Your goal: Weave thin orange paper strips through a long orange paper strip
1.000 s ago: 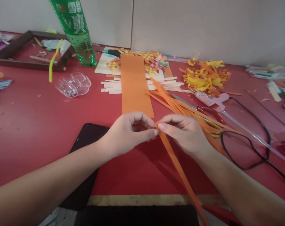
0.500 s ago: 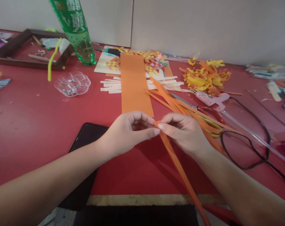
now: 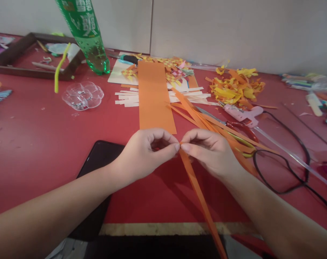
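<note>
Craft workspace, red table [image 3: 44, 144], glue gun [image 3: 244, 115], scissors [image 3: 230, 124], paper scraps [image 3: 235, 90], orange paper strip [image 3: 195, 184]

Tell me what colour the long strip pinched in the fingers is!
The long strip is orange, best seen in the head view.

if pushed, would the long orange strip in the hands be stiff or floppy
The orange strip probably bends easily, being narrow and thin. It is likely light, since fingertips alone pinch its end. Lengthwise it may be slightly springy, running nearly straight.
</note>
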Available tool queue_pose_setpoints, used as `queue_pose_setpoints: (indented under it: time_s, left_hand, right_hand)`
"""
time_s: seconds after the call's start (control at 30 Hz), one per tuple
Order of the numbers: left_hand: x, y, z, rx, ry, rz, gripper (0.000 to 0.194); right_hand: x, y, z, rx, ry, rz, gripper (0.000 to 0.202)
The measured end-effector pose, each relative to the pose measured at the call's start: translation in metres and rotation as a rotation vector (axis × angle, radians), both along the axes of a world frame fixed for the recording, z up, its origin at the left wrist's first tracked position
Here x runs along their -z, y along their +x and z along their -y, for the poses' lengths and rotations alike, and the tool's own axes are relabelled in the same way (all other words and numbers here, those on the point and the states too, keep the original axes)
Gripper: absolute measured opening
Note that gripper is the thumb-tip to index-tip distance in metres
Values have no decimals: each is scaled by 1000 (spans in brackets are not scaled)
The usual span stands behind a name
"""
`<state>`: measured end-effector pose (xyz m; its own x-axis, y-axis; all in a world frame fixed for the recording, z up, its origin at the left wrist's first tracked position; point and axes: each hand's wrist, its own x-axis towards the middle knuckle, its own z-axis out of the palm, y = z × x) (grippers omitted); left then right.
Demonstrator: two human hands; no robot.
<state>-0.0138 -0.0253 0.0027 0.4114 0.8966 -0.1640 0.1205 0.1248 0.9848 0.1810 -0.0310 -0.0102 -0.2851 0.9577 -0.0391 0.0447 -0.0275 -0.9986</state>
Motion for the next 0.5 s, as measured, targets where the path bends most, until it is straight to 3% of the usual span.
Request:
queue_pose_setpoints:
  time_s: [0.5]
  left_hand:
    - [1,0,2,52,63,-22,11]
  right_hand:
    - [4,1,0,-43,-120,-149,9]
